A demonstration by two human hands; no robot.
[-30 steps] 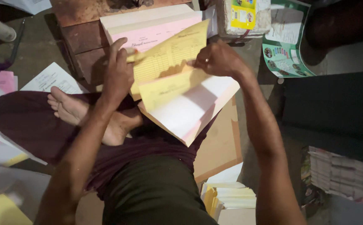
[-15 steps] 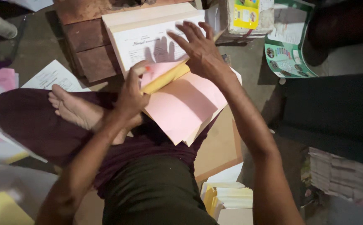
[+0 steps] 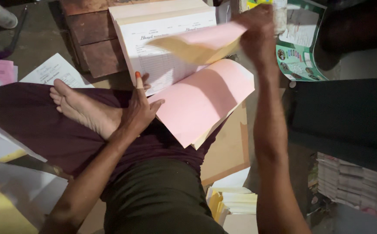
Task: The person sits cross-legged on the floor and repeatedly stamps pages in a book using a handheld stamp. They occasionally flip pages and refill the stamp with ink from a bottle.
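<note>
I watched from the head view as the right hand [image 3: 258,37] held 2 loose sheets, 1 pink and 1 yellow [image 3: 201,43], lifted clear above the open pad of forms [image 3: 171,65]. Its fingers were closed around the sheets' right edge, though motion blur hid exactly how they pinched. I judged the lift was there to expose the white printed page beneath.

The left hand [image 3: 138,110] rested flat at the pad's lower left corner, fingers spread, 1 fingertip [image 3: 138,78] pressed on the white page, apparently to stop the pad sliding off the lap. A pink sheet [image 3: 201,102] lay turned down over the pad's near edge, resting on the purple-clad leg [image 3: 45,130] beside the bare foot [image 3: 84,110].

The pad's far edge leaned against stacked bricks [image 3: 95,41], which seemed to prop it at a workable tilt.
</note>
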